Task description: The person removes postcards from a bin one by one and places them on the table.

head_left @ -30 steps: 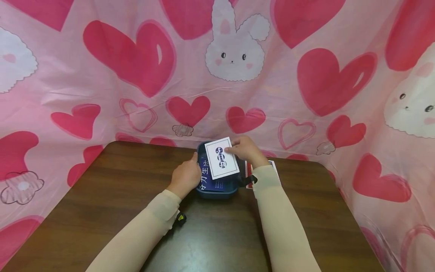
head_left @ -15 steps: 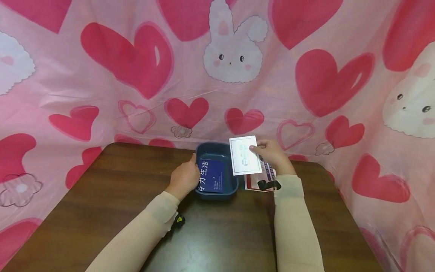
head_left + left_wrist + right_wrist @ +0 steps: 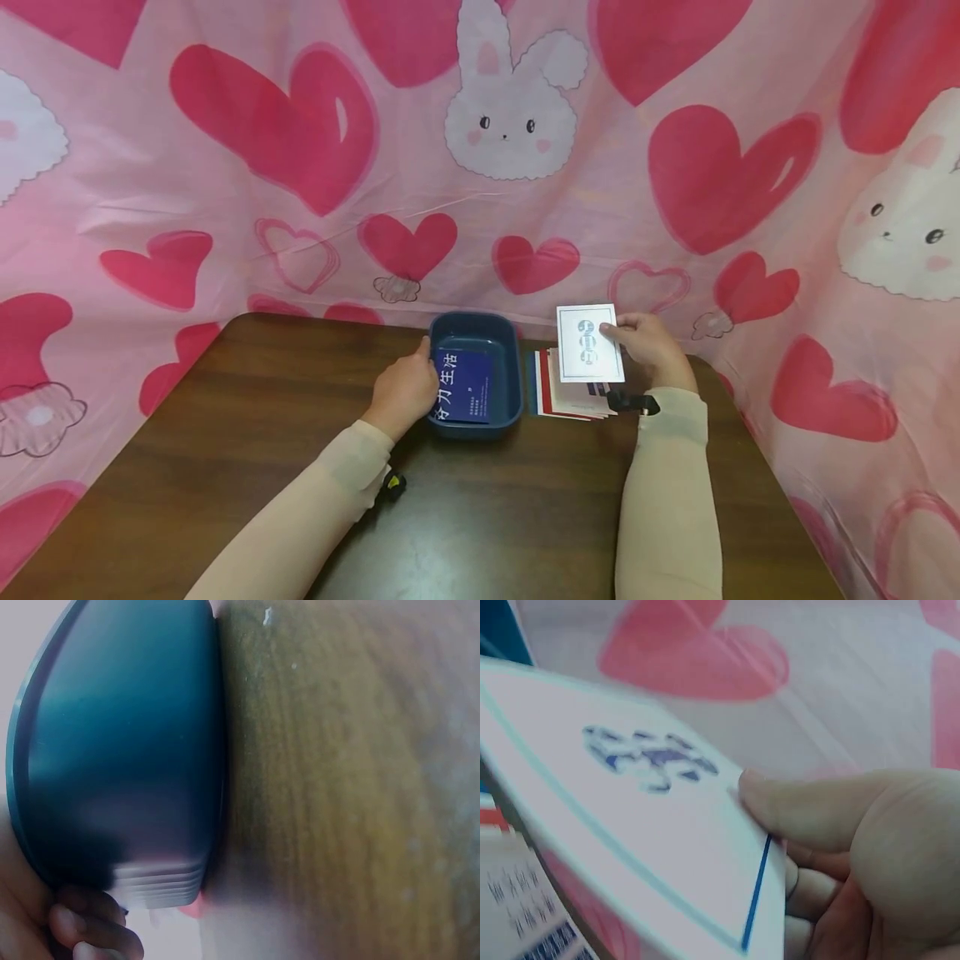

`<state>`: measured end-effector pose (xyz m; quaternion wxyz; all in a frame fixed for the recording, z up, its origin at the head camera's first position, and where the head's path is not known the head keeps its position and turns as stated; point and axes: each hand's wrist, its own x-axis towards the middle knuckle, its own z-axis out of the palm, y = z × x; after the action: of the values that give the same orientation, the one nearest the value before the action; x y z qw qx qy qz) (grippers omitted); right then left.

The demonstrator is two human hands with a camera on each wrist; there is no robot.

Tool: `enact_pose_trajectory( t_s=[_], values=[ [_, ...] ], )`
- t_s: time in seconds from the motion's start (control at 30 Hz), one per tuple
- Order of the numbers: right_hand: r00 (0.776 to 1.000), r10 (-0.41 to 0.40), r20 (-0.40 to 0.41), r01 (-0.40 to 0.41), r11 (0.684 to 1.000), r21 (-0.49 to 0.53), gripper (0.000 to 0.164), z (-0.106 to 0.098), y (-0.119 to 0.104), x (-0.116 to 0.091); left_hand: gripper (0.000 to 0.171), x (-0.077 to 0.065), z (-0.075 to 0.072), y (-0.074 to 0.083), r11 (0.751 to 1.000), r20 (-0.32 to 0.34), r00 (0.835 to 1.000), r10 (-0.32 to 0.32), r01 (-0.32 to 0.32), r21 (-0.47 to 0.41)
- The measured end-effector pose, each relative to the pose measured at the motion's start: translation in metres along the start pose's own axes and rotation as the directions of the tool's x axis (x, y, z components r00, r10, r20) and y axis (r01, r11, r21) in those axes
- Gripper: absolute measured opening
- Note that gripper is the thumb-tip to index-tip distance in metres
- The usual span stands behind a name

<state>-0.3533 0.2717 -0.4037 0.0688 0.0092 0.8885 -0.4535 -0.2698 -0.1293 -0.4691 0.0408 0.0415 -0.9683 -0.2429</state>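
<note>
My left hand (image 3: 403, 387) grips the left rim of a dark blue plastic basin (image 3: 512, 392); in the left wrist view its fingers (image 3: 86, 919) curl against the basin's outer wall (image 3: 127, 735). A dark blue card (image 3: 468, 387) with white characters lies inside the basin. To the right, my right hand (image 3: 648, 346) pinches a white card (image 3: 585, 342) by its right edge, thumb on top. This card has a thin border and a blue printed design, clear in the right wrist view. It is held above a fanned stack of cards (image 3: 570, 400), partly covering them.
The brown wooden table (image 3: 495, 508) has its back edge just behind the basin and the cards. A pink cloth (image 3: 420, 183) with hearts and rabbits hangs behind and along both sides.
The white card in my right hand has moved from over the basin to the right, above the card stack, uncovering the blue card. My left hand has stayed on the rim.
</note>
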Motion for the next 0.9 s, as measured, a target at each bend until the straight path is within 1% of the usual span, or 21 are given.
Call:
enact_pose_trajectory(
  t_s=[0.2,0.27,0.43,0.63,0.7,0.73,0.9],
  values=[
    [0.997,0.08,0.013,-0.079,0.995,-0.067,0.047,-0.009,0.019,0.001,0.062,0.0,0.0,0.001,1.0,0.006,1.0,-0.008,0.008,0.006],
    [0.996,0.09,0.025,-0.087,0.993,-0.085,0.047,-0.009,0.025,0.002,0.062,0.0,0.0,0.001,1.0,0.009,1.0,-0.006,0.006,0.009],
    [0.992,0.101,0.075,-0.093,0.991,-0.099,0.049,-0.006,0.037,0.005,0.063,0.0,-0.001,0.002,1.0,0.014,1.0,-0.003,0.003,0.011],
    [0.985,0.14,0.1,-0.131,0.987,-0.091,0.045,0.002,0.053,0.015,0.063,-0.001,-0.001,0.001,1.0,0.016,1.0,0.001,-0.001,0.006],
    [0.983,0.155,0.095,-0.145,0.984,-0.107,0.043,0.005,0.056,0.017,0.063,-0.001,-0.001,0.001,1.0,0.015,1.0,0.004,-0.004,0.003],
    [0.984,0.15,0.093,-0.139,0.983,-0.122,0.043,0.007,0.056,0.017,0.063,-0.001,-0.001,0.001,1.0,0.014,1.0,0.006,-0.006,0.003],
    [0.986,0.16,0.045,-0.145,0.961,-0.235,0.039,0.014,0.057,0.021,0.063,-0.001,-0.001,0.001,1.0,0.005,1.0,0.005,-0.005,0.003]
  ],
)
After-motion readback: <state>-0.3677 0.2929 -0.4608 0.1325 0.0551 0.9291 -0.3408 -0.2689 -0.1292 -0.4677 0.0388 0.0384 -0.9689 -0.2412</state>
